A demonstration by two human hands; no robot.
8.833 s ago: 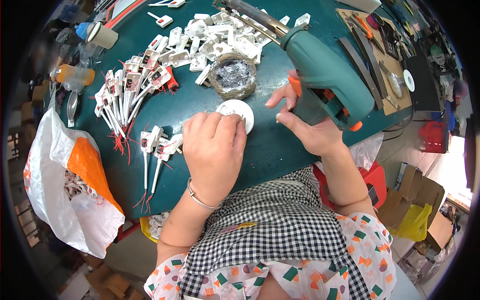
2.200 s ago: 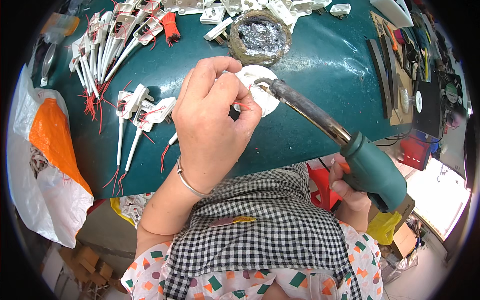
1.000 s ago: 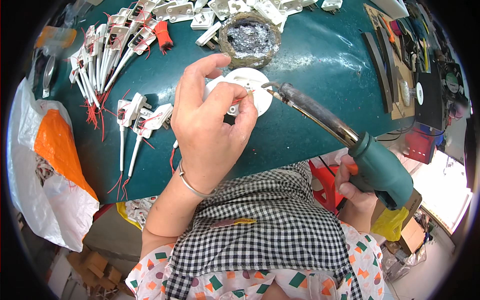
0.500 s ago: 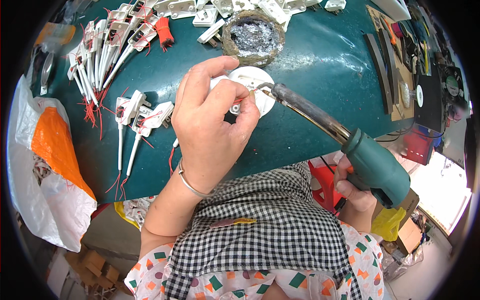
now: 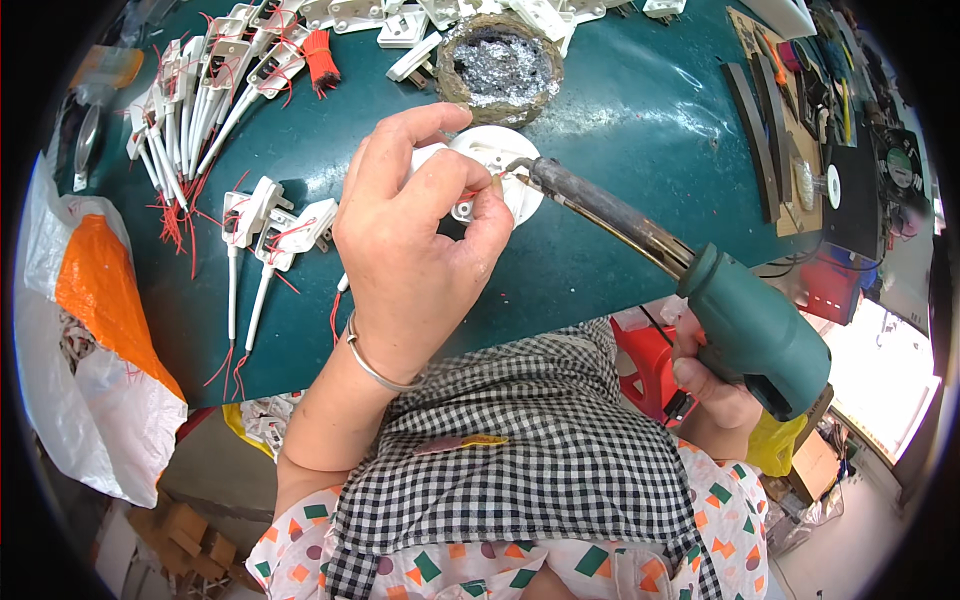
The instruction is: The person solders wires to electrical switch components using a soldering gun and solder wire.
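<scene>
My right hand [image 5: 712,385] grips a green soldering gun [image 5: 750,325], its dark barrel slanting up and left. The bent tip meets a round white plastic housing [image 5: 524,206] on the table. My left hand [image 5: 415,235] is closed over the housing's left side, thumb and forefinger pinching a thin red wire [image 5: 474,196] close to the tip. The palm and fingers hide part of the housing and the joint itself. Below my left wrist more red wire [image 5: 335,318] hangs from a white stem. Just beyond the housing sits a crusted ring-shaped pot [image 5: 446,62] holding silvery solder.
Two white plug pieces with stems [image 5: 265,222] lie left of my hand. Farther left are a pile of similar wired pieces [image 5: 215,85] and a red wire bundle [image 5: 320,62]. Dark bars [image 5: 750,140] and tools lie at right. A white-orange sack [image 5: 100,290] hangs at the table's left edge.
The whole view has shifted slightly left. The soldering gun's body has tilted a little lower right while its tip stays at the housing. My left hand keeps its pinch.
</scene>
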